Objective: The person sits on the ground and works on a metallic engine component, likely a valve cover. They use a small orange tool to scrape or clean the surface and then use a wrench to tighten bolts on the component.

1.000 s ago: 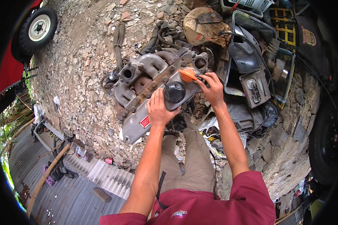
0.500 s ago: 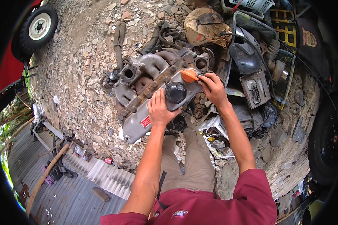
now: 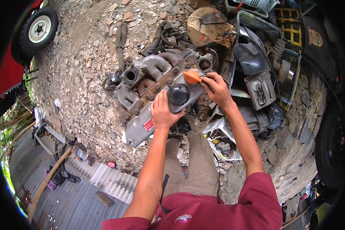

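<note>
A grey engine valve cover (image 3: 140,129) with a red label lies aslant in front of me, beside rusty manifolds (image 3: 157,66). On it sit a round black cap (image 3: 179,94) and, farther right, an orange filler cap (image 3: 192,77) with a raised bar handle. My right hand (image 3: 217,90) pinches the near end of that handle between thumb and fingers. My left hand (image 3: 165,112) rests on the cover close against the black cap, fingers stretched out and thumb apart. Its palm hides part of the cover beneath.
Crates of parts (image 3: 239,86) crowd the right side, with a white basket (image 3: 227,132) nearer my legs. A bulging sack (image 3: 209,27) stands beyond the engine. Broken stone (image 3: 84,76) covers the ground; corrugated sheets (image 3: 76,191) lie at lower left. Wheels (image 3: 39,28) stand at both edges.
Almost nothing differs. The view has shifted slightly; both hands keep their places, the right still on the orange cap's handle.
</note>
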`<state>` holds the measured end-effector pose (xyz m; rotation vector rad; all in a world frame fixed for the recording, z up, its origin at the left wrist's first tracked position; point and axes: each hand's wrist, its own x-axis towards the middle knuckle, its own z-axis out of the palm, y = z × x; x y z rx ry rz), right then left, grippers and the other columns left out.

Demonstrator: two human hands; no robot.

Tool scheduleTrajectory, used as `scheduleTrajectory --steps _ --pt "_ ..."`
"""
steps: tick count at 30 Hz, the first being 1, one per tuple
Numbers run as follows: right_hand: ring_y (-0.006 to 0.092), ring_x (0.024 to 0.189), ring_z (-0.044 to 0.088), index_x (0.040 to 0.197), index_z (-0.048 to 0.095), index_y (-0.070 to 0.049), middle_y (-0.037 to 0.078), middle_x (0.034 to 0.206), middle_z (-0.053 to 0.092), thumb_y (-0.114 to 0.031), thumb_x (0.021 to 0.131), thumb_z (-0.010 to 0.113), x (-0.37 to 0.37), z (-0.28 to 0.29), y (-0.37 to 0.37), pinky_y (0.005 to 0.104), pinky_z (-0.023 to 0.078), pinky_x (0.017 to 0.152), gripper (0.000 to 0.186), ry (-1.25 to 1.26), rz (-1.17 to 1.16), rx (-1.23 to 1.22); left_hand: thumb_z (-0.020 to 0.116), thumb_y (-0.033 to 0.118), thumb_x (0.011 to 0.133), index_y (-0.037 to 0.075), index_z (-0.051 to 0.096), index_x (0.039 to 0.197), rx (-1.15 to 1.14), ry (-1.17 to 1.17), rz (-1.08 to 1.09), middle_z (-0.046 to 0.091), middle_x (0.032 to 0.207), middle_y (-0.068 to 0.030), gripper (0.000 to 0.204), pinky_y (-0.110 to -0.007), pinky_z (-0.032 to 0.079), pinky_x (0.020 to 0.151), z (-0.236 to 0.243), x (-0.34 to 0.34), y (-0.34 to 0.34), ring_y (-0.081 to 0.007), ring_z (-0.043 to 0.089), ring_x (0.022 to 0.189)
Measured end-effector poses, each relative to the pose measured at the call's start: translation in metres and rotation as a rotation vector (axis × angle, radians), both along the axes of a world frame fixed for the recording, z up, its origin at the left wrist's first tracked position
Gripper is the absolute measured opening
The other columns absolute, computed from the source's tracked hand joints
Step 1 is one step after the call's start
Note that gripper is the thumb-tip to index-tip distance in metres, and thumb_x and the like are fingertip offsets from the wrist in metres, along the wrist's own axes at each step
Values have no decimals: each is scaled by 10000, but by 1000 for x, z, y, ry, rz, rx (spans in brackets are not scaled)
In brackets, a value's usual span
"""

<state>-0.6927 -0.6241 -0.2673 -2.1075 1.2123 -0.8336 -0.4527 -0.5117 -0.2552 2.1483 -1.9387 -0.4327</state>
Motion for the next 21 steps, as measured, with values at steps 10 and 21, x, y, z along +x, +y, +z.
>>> scheduleTrajectory --steps 10,21 --pt "329 976 634 1042 701 -18 143 1048 635 -81 801 805 -3 -4 5 405 507 861 270 8 -66 40 861 510 591 8 512 1397 -1 -8 2 583 1374 -158 1012 -459 440 1040 -3 0 0 -304 556 1288" --pt "327 940 632 1061 695 -34 124 1066 632 -81 808 801 5 0 8 421 509 817 279 33 -137 94 852 529 597 10 510 1401 7 -8 -1 582 1376 -155 1016 -458 443 1035 1 1 -1 -306 556 1286"
